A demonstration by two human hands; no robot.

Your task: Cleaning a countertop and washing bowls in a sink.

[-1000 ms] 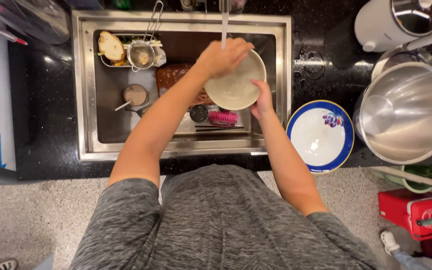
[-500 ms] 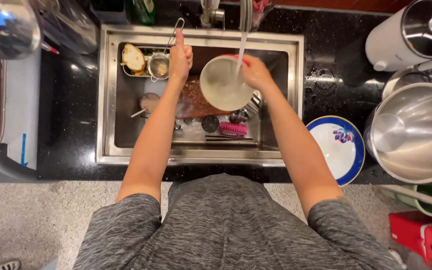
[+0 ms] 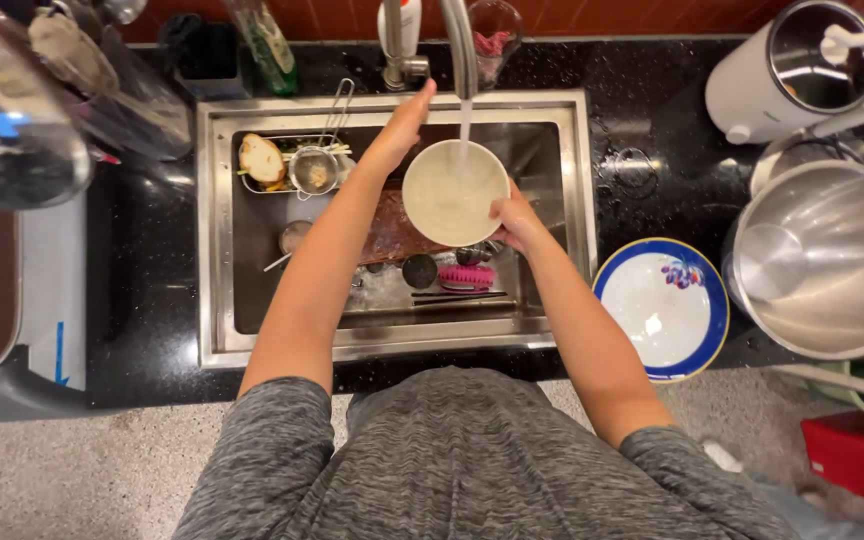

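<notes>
My right hand [image 3: 515, 219] grips the rim of a round white bowl [image 3: 449, 195] over the steel sink [image 3: 214, 230]. Water runs from the curved tap spout [image 3: 461, 45] into the bowl. My left hand [image 3: 407, 119] is stretched toward the back of the sink, its fingers open and close to the tap base [image 3: 398, 66], holding nothing. Below the bowl lie a brown wooden board [image 3: 392, 235], a pink brush [image 3: 466, 275] and dark chopsticks [image 3: 457, 295].
A wire rack [image 3: 297, 165] in the sink holds a sponge and a small strainer. On the black counter to the right sit a blue-rimmed white plate [image 3: 664, 306], a big steel pot [image 3: 827, 260] and a white appliance [image 3: 787, 70]. A green bottle [image 3: 267, 45] stands behind the sink.
My left hand left the bowl and reached up to the tap. The bowl, now in my right hand alone, moved under the running water. The camera view shifted.
</notes>
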